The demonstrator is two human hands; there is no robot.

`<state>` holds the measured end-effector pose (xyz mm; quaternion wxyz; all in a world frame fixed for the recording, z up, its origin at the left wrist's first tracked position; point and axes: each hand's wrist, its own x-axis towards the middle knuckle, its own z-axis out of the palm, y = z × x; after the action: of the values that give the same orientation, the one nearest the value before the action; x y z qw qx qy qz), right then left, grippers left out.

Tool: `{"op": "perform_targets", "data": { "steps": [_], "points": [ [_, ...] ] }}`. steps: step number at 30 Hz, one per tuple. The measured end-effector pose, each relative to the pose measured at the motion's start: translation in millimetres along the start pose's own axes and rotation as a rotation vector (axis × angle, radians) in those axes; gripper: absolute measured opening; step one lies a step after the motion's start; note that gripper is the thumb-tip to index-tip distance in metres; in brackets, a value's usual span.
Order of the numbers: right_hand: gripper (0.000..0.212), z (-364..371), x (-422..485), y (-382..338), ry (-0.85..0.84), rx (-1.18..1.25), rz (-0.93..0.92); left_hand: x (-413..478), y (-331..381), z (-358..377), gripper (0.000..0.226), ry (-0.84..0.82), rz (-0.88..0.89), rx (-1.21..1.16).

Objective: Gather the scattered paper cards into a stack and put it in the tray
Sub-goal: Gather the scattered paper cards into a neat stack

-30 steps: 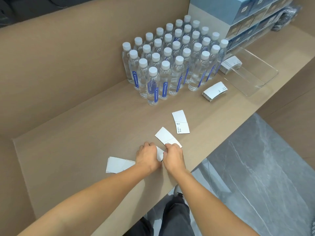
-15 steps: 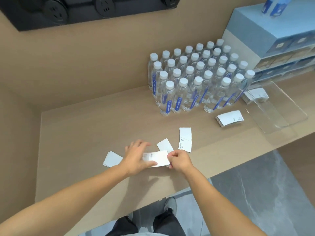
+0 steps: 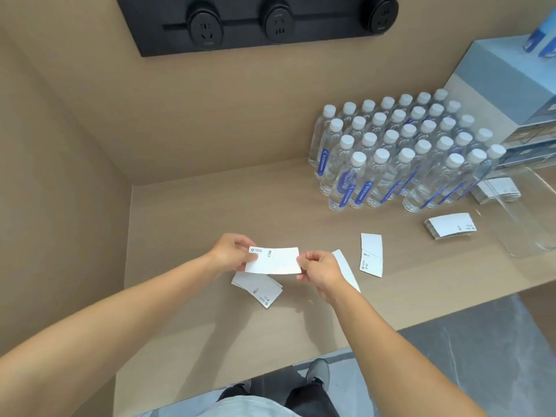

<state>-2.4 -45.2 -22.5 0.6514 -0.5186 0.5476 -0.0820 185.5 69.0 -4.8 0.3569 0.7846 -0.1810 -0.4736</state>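
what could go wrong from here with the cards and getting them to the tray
1. The card is pinched only at its ends by the left hand and right hand; it may slip while squaring.
2. Loose cards lie near the counter edge and could be swept off.
3. The water bottles crowd the tray; an arm might topple them.

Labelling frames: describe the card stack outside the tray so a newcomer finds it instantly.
Start at the block of water bottles on the counter. Just in front of its right end, left of the clear tray, lies a card stack. Unlike the loose cards nearby, it is thick and squared; unlike the other stack, it lies outside the tray.
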Motion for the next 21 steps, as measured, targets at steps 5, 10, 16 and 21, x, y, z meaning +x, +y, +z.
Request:
{"op": "perform_targets", "data": {
  "steps": [5, 10, 16, 21],
  "points": [
    [0.012, 20.0, -4.2, -19.1, 0.054, 0.086, -0.048, -3.4, 1.5, -20.5, 0.011, -0.186, -0.042, 0.133],
    [0.003, 46.5, -16.7, -27.8, 0.027, 0.205, -0.134, -9.6, -2.9, -16.2, 0.026, -0.42, -0.137, 0.015],
    [0.014, 59.4, -31.2, 1.1, -0.107, 0.067, -0.009, -3.6, -15.3, -8.3, 0.021, -0.414, -0.232, -0.321],
    [0.023, 59.6, -33.6, 20.9, -0.107, -0.095, 0.032, 12.5, -15.7, -12.1, 0.034, -0.199, -0.139, -0.253]
  ]
}}
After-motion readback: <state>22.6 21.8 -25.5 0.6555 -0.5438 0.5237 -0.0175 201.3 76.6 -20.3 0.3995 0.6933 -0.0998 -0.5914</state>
